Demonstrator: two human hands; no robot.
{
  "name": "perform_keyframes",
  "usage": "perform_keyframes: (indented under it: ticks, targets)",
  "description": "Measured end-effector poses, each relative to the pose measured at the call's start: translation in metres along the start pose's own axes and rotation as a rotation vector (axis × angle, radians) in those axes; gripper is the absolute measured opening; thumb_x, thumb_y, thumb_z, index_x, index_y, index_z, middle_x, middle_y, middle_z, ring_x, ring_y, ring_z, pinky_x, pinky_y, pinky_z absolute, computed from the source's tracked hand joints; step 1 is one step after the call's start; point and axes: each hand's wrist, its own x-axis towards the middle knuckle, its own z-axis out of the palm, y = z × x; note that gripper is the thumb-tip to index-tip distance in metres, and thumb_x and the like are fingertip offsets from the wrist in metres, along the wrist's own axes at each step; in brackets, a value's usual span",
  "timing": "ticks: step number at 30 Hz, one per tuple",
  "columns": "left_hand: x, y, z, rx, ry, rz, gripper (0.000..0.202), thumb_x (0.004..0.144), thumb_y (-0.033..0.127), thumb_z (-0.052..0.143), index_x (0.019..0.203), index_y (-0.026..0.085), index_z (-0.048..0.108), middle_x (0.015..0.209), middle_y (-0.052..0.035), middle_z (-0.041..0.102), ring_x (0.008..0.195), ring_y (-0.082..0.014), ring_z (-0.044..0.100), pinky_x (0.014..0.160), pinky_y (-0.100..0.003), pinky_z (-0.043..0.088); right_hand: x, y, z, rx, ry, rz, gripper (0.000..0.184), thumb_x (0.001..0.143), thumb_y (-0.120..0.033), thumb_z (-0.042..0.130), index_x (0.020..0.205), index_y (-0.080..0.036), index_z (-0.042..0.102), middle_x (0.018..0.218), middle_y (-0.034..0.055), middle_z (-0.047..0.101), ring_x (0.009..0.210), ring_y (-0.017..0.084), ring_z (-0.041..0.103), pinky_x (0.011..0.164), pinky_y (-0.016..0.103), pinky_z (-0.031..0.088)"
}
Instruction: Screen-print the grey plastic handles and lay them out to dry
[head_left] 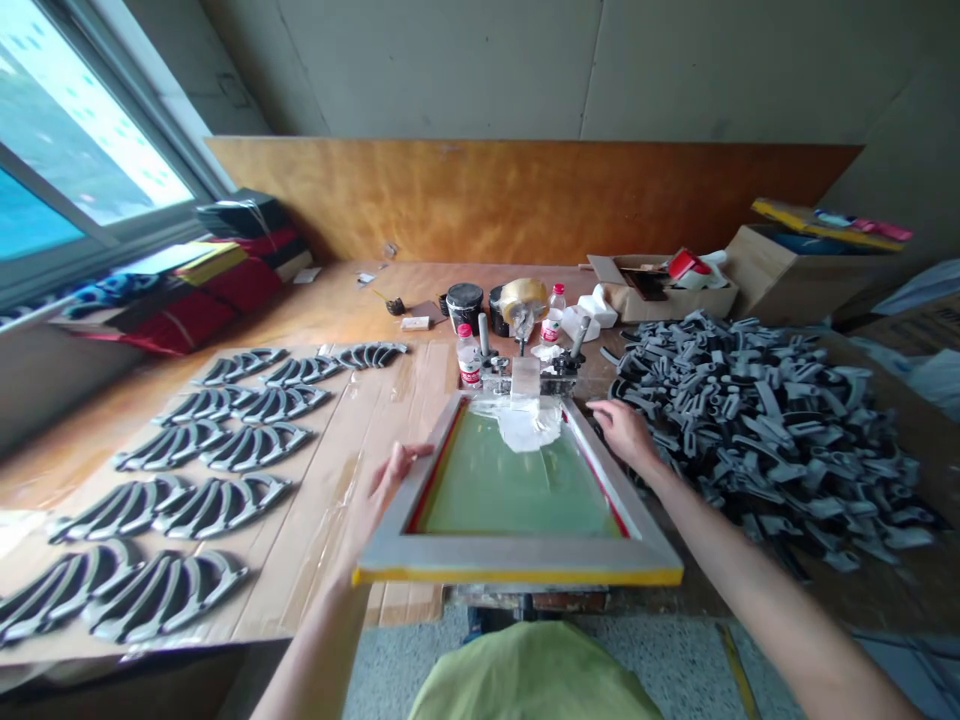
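A wooden screen-printing frame (517,555) with yellow tape along its near edge is tilted up, its far end held in a metal hinge clamp (525,372). Its green mesh (517,485) has a crumpled clear plastic sheet (529,422) lying at the far end. My left hand (391,478) grips the frame's left rail. My right hand (624,436) lies curled over the right rail near the far corner. Rows of curved dark-grey moulded pieces (165,596) lie to the left on cardboard, and a heap of similar pieces (765,430) lies to the right.
Behind the clamp stand plastic bottles (469,357), black ink tins (465,305) and a tape roll (522,300). Cardboard boxes (660,300) sit at the back right. A wooden board (525,200) backs the table, with folded red and black material (202,290) under the window.
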Motion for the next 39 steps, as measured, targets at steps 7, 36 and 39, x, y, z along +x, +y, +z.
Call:
perform_keyframes:
  ticks: [7, 36, 39]
  targets:
    - [-0.012, -0.109, 0.015, -0.088, -0.113, -0.212, 0.085, 0.067, 0.066, 0.068, 0.136, 0.019, 0.053, 0.066, 0.0013, 0.063, 0.064, -0.0192, 0.063, 0.056, -0.027, 0.049, 0.065, -0.069, 0.015, -0.157, -0.037, -0.268, 0.057, 0.078, -0.016, 0.071, 0.132, -0.015, 0.052, 0.131, 0.0145, 0.054, 0.122, 0.029, 0.049, 0.101, 0.04, 0.043]
    - [-0.005, -0.14, 0.021, -0.077, -0.11, -0.25, 0.076, 0.07, 0.069, 0.064, 0.126, 0.018, 0.057, 0.068, 0.0014, 0.063, 0.063, -0.0183, 0.062, 0.055, -0.026, 0.045, -0.029, -0.067, 0.045, -0.078, -0.198, -0.627, 0.027, 0.084, -0.001, 0.051, 0.097, -0.016, 0.068, 0.094, 0.0086, 0.068, 0.091, 0.022, 0.056, 0.078, 0.03, 0.046]
    - [-0.008, -0.132, 0.021, -0.086, -0.104, -0.258, 0.075, 0.068, 0.068, 0.066, 0.123, 0.017, 0.059, 0.068, 0.0011, 0.063, 0.065, -0.0188, 0.063, 0.056, -0.026, 0.046, -0.023, -0.064, 0.033, 0.012, -0.26, -0.625, 0.024, 0.083, -0.002, 0.056, 0.095, -0.019, 0.069, 0.089, 0.0048, 0.067, 0.089, 0.02, 0.058, 0.076, 0.029, 0.046]
